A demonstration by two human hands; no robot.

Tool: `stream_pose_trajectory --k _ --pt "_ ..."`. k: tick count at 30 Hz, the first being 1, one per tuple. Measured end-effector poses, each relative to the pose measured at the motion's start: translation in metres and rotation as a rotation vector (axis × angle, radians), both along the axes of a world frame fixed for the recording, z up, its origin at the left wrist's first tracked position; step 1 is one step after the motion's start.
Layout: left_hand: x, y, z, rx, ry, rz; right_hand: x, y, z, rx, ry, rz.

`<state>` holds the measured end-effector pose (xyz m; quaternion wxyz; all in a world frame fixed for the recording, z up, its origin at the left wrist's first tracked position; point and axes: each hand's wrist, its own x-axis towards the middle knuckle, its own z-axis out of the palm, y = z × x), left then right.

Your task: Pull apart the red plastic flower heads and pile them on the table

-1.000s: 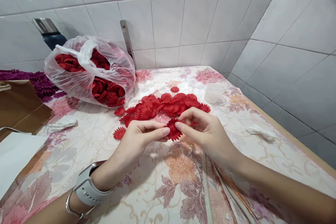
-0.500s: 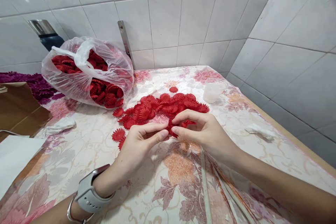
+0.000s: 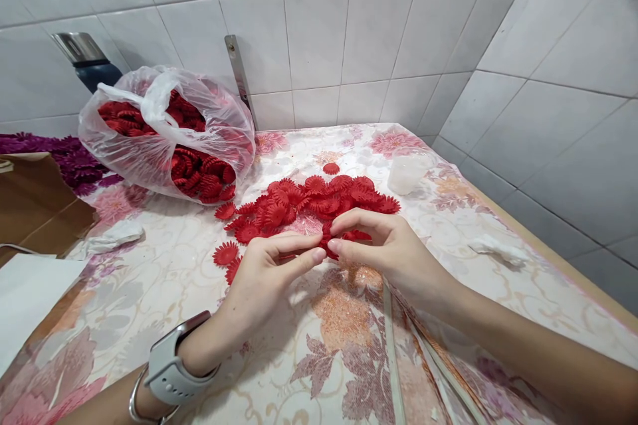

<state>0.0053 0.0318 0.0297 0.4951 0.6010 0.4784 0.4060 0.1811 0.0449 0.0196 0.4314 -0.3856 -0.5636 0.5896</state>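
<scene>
Between my fingertips is a red petal disc (image 3: 329, 244) with a fringed edge, partly hidden by the fingers. My left hand (image 3: 274, 262) pinches its left side with thumb and forefinger. From the right, my right hand (image 3: 381, 249) grips it with thumb and bent fingers. Just behind both hands lies a loose pile of similar red fringed discs (image 3: 284, 202). A few single discs (image 3: 226, 254) rest left of the pile, and one more (image 3: 331, 168) sits behind it.
A clear plastic bag (image 3: 239, 119) full of red discs stands at the back left, before a dark bottle (image 3: 94, 70). A brown paper bag (image 3: 44, 206) and white paper (image 3: 34, 299) are at left. Thin strips (image 3: 393, 352) lie below my right hand; a translucent block (image 3: 405, 174) stands behind.
Both hands stay in nearly the same place, fingers still on the red disc. The disc shows slightly less between the fingertips, and the whole view has shifted a little.
</scene>
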Motion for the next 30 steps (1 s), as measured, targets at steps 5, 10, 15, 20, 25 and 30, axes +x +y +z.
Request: stream_pose_trajectory --k 5,10,15,20,25,30 --pt "-0.001 0.0006 -0.0004 0.007 0.018 -0.004 -0.0002 0.0008 -0.0009 -0.02 0.022 0.01" --pt "0.0001 0.001 -0.0005 -0.046 -0.012 0.018 0.0003 0.0019 -0.0014 0.008 0.017 0.02" --pt "-0.0003 0.0032 -0.0014 -0.13 -0.066 0.046 0.0012 0.0023 -0.0008 -0.012 -0.031 0.029" --pt "-0.0005 0.004 -0.0032 -0.134 -0.133 0.04 0.002 0.0029 -0.0013 -0.019 -0.031 0.019" --pt "0.0006 0.0043 -0.0028 -0.152 -0.161 0.061 0.0015 0.0019 -0.0003 -0.002 -0.031 0.007" --pt "0.0016 0.0012 0.0004 -0.1 -0.067 0.024 0.0005 0.0012 0.0007 -0.011 -0.02 0.017"
